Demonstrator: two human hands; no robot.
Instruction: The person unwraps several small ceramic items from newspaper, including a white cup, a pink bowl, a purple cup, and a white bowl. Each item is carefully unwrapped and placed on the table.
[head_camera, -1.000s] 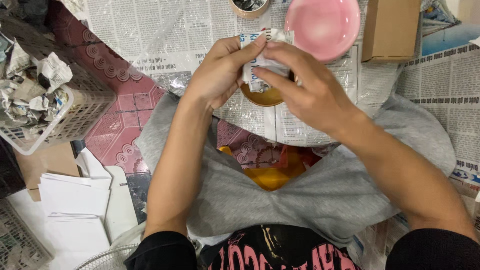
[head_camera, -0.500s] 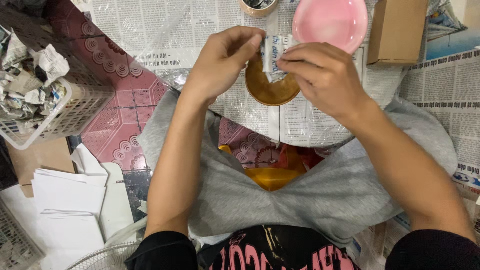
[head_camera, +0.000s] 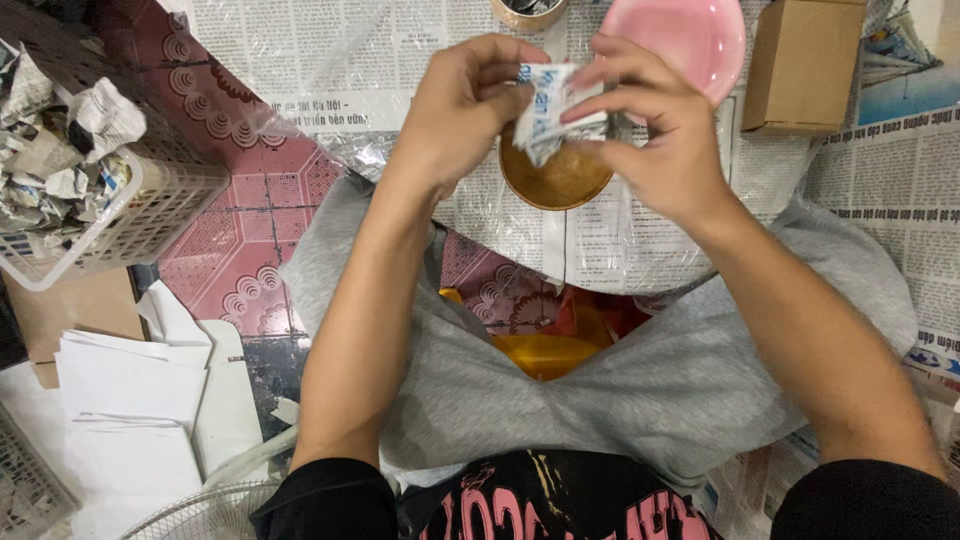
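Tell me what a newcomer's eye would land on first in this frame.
Both hands, the left hand and right hand, pinch a small crumpled white packet at top centre, above a round brown bowl on newspaper. Just beyond sits a pink dish beside a cardboard box. At far left, a white plastic basket holds crumpled newspaper.

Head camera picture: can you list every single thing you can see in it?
small packet: one, white with blue print, pinched by both hands above the brown bowl
brown bowl: one, on the newspaper
pink bowl: one, top right
cardboard box: one, brown, right of the pink bowl
tape roll: one, top edge
newspaper: several sheets, on the floor
basket: one, white, left, holding crumpled paper
white paper stack: one, bottom left
left hand: one, on the packet
right hand: one, on the packet
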